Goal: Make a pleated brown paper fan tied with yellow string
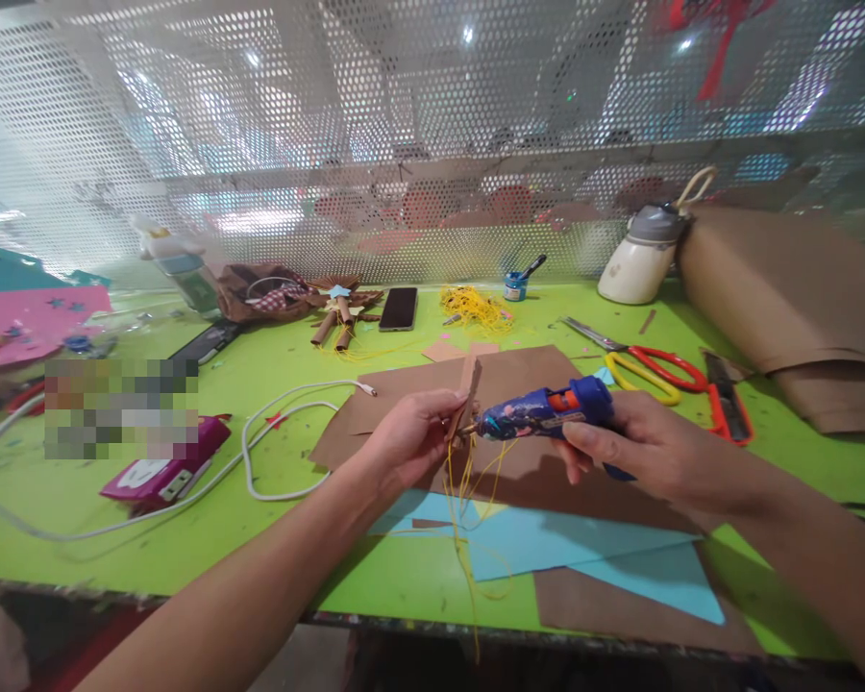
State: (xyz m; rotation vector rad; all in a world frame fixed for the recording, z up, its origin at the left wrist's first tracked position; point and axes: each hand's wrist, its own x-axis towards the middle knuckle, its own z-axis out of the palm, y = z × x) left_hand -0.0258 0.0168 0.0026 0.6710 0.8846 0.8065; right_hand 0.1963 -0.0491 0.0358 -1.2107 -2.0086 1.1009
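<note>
My left hand (414,437) is closed on a narrow folded strip of brown paper (467,389), held up over the table. Yellow strings (465,490) hang from the strip past the table's front edge. In my right hand (641,442) is a dark blue glue gun (533,408), its fingers wrapped round the grip. The gun points left, and its nozzle is at the lower part of the strip; whether it touches I cannot tell. Beneath both hands lies a sheet of brown paper (382,394), with light blue paper (548,533) in front of it.
Red-and-yellow-handled scissors (620,351) and a red-edged cutter (725,399) lie at right. A white bottle (641,255) stands near rolled brown paper (785,298). Behind are yellow string (476,308), a phone (399,308) and a paper figure (338,312). A white cable (249,452) loops at left.
</note>
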